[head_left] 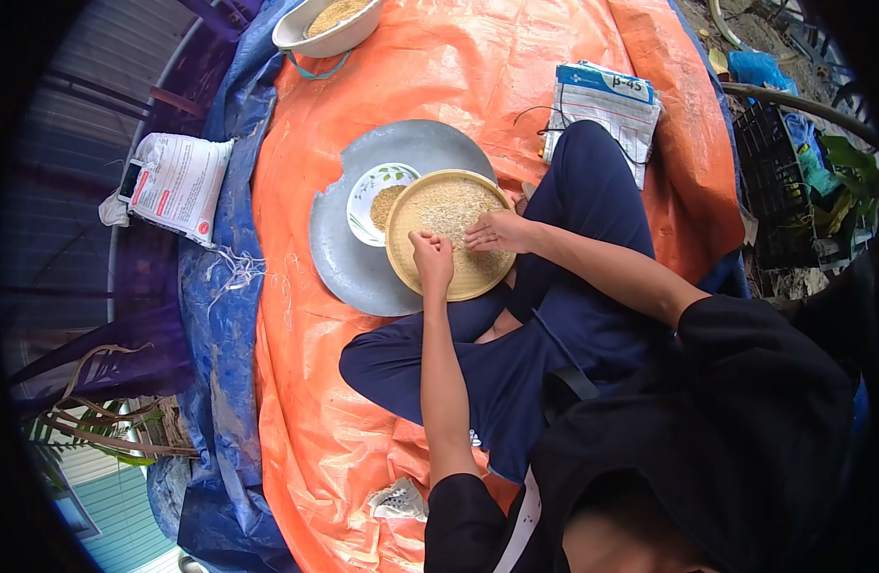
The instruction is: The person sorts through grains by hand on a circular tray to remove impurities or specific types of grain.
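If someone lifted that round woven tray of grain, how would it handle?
The woven tray looks stiff and probably light, being thin and shallow. Its loose grain would likely slide and spill if tilted, since the rim is low. Flat-bottomed, it seems unlikely to roll.

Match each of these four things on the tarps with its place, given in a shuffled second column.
Things: 1 round woven bamboo tray of grain; 2 small white flowered plate; 3 white bowl of grain; 4 white printed sack.
Places: A blue tarp; B under left hand and right hand; C far edge of orange tarp; D grey metal tray, beside the woven tray.
Pairs: 1-B; 2-D; 3-C; 4-A.
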The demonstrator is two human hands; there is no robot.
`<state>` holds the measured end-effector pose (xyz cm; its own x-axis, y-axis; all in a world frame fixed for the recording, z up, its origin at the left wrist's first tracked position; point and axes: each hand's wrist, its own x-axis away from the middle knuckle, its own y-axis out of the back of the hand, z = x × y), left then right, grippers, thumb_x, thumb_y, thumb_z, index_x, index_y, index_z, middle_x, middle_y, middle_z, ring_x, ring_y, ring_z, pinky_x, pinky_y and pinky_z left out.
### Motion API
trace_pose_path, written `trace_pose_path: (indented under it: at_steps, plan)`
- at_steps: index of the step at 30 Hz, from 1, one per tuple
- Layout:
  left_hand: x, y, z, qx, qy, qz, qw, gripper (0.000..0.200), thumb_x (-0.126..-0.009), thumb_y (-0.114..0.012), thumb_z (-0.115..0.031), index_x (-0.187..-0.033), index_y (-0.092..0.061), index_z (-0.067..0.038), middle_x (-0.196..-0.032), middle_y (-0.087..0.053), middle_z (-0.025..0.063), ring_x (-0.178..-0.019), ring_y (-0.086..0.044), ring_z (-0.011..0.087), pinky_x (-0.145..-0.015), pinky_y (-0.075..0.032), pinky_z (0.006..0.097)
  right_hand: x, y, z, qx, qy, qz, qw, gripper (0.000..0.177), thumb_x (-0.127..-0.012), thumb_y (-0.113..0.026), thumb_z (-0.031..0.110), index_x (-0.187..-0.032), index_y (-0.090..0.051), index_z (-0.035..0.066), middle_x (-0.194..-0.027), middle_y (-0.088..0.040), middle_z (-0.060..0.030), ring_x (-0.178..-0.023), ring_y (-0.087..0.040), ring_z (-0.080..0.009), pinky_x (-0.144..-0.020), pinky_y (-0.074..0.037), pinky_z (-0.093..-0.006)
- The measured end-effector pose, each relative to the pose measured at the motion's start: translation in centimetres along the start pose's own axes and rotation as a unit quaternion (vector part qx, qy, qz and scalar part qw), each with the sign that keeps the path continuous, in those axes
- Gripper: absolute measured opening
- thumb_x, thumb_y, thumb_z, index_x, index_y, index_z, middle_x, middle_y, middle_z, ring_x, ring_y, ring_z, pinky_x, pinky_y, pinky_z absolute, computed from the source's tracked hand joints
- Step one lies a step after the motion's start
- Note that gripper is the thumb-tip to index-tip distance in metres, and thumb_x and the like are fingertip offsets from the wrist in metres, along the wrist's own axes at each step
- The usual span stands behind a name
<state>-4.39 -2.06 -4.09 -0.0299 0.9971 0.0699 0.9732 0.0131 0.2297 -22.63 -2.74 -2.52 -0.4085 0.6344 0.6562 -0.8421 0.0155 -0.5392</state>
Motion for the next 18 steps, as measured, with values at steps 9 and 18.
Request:
trace_pose_path:
  at_steps: [9,18]
  plan:
    - [1.1,-0.9,-4.1,0.117,-0.006,0.091,0.989,0.035,-0.083,-0.064,0.004,-0.092,-0.032,-0.004,-0.086,-0.060,0.0167,-0.066,-0.062,0.0131,-0.056,-0.051,0.0230,0.4,0.0,-0.4,-0.042,0.003,0.039,0.998,0.034,-0.090,-0.043,0.017,-0.108,-0.053,-0.010,-0.099,-0.060,-0.0195,-0.094,-0.062,-0.0268,-0.087,-0.051,-0.0368]
    - [1.3,-0.7,-4.9,0.064,-0.031,0.055,0.996,0.035,-0.081,-0.068,0.004,-0.084,-0.035,-0.004,-0.083,-0.066,0.0183,-0.064,-0.063,0.0112,-0.054,-0.050,0.0212,0.3,0.1,-0.5,-0.015,0.003,0.077,0.997,0.038,-0.093,-0.039,0.020,-0.112,-0.053,-0.011,-0.108,-0.061,-0.0210,-0.098,-0.063,-0.0261,-0.086,-0.052,-0.0362]
